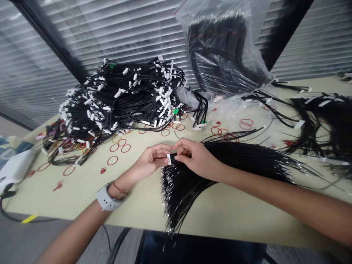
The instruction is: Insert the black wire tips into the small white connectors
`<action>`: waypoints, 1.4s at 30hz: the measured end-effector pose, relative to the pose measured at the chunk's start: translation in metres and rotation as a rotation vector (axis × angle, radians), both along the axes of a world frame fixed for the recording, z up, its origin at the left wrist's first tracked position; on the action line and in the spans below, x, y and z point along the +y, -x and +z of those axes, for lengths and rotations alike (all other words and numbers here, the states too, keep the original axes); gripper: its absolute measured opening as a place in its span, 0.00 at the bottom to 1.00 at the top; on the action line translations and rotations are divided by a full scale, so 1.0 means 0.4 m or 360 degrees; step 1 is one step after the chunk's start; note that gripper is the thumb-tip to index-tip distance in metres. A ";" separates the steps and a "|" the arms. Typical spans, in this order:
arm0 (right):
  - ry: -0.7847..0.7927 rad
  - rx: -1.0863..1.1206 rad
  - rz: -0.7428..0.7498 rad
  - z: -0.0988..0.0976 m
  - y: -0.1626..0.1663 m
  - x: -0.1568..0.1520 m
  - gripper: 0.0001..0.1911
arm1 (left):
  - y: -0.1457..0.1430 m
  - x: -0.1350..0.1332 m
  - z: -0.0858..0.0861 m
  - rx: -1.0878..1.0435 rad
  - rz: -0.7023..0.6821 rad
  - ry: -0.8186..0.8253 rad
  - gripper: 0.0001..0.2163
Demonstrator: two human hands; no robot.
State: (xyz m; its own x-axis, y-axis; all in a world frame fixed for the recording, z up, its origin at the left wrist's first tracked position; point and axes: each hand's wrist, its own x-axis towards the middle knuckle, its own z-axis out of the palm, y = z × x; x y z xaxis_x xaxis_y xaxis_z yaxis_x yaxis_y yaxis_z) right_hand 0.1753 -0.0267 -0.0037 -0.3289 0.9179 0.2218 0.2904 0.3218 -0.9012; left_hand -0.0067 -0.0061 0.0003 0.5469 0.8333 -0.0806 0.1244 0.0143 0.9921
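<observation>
Between my two hands is a small white connector with black wire at its right side. My left hand pinches the connector from the left, thumb against it. From the right, my right hand pinches the black wire close behind the connector; how many wires it grips is hidden by the fingers. Under and beside the hands lies a thick bundle of loose black wires, its silvery crimped ends fanned out toward the left and front. The bundle's other ends spread out to the right beyond my right forearm.
A large heap of black cables with white connectors fills the back left. Behind, a clear plastic bag of black wires leans against the blinds. Red rubber bands are scattered about. More cables lie at right; a white box sits at left.
</observation>
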 end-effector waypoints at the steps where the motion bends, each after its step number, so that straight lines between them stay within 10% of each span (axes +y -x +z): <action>1: 0.0028 0.0008 0.0011 -0.001 0.000 0.002 0.07 | 0.001 0.000 0.000 0.0015 -0.0015 -0.0013 0.12; 26: -0.0096 0.0117 -0.0026 -0.029 0.002 0.000 0.07 | 0.002 -0.003 -0.003 -0.0059 0.0044 0.0227 0.15; 42: -0.0746 -0.0242 0.0059 -0.057 0.003 -0.004 0.08 | -0.004 -0.009 -0.016 -0.0027 0.0012 0.0008 0.17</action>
State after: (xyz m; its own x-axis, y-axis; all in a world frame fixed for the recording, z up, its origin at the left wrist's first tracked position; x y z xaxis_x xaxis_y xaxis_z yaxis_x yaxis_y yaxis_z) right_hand 0.1739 -0.0283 -0.0264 -0.4199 0.7178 0.5553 0.3882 0.6952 -0.6050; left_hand -0.0049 -0.0098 -0.0062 0.5416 0.8372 -0.0754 0.1076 0.0199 0.9940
